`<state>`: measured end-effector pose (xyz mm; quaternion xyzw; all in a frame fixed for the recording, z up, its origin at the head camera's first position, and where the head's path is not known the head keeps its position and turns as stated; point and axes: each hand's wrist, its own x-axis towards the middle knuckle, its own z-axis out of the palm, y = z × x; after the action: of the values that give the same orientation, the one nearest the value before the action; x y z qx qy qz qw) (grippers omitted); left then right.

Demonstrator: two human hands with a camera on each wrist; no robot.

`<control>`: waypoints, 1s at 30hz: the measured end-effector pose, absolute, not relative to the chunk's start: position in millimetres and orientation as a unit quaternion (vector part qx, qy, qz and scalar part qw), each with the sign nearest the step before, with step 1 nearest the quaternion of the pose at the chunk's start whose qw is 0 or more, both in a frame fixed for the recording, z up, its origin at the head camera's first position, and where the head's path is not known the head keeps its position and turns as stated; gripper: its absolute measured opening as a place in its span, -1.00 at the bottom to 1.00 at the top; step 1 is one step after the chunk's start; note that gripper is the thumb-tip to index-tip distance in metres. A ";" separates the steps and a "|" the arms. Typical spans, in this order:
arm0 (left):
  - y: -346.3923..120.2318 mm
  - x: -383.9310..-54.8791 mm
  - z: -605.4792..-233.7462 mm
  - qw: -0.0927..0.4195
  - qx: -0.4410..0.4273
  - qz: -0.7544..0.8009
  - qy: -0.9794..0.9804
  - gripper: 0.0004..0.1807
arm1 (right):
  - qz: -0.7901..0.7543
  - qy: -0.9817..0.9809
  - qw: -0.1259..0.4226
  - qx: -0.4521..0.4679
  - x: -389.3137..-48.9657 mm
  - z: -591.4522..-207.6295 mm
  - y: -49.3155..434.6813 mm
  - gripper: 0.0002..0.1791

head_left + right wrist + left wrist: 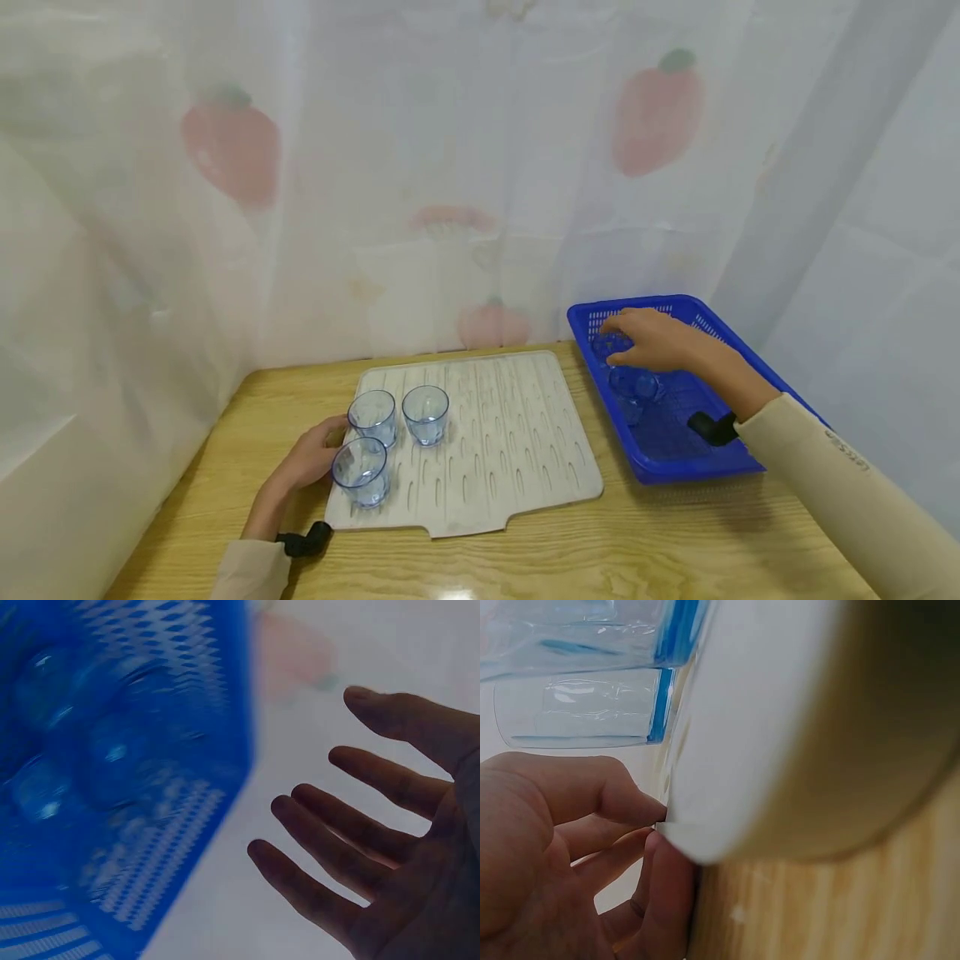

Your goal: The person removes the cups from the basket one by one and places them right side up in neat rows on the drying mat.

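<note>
A white ribbed drying mat [510, 433] lies on the wooden table, with three clear blue cups upright on its left part: one at the back left [372, 414], one beside it [426, 412] and one in front [362, 471]. My left hand [330, 442] rests at the mat's left edge beside these cups; in the left wrist view its fingertips [656, 825] touch the mat's rim [780, 712] under a cup [577, 712]. My right hand [622, 333] hovers over the blue basket [585, 315], fingers spread and empty [322, 825]. More clear cups [636, 385] lie in the basket, blurred in the right wrist view [112, 750].
A pale curtain with strawberry prints [656, 112] hangs close behind the table and along both sides. The blue basket stands at the table's right rear. Bare wood [600, 550] runs along the front edge, and the mat's right half carries nothing.
</note>
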<state>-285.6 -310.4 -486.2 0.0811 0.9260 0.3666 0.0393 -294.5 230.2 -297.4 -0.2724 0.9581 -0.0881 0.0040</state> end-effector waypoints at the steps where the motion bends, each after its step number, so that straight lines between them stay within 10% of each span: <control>1: -310.6 -285.7 -486.8 0.039 0.081 0.367 0.926 -0.40 | -0.085 0.958 0.015 -0.273 -299.0 -300.9 232.6 -0.52; 16: -308.1 -282.1 -490.8 0.036 0.075 0.384 0.920 -0.41 | -0.039 0.960 0.177 -0.214 -323.9 -333.4 242.1 -0.27; 30: -302.5 -289.1 -489.9 0.033 0.068 0.378 0.923 -0.42 | -0.013 0.962 0.196 -0.190 -324.2 -339.6 241.8 -0.16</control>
<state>-289.1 -302.5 -489.9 0.0682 0.9226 0.3783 0.0335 -324.2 241.8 -339.6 -0.1901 0.9620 -0.0127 0.1955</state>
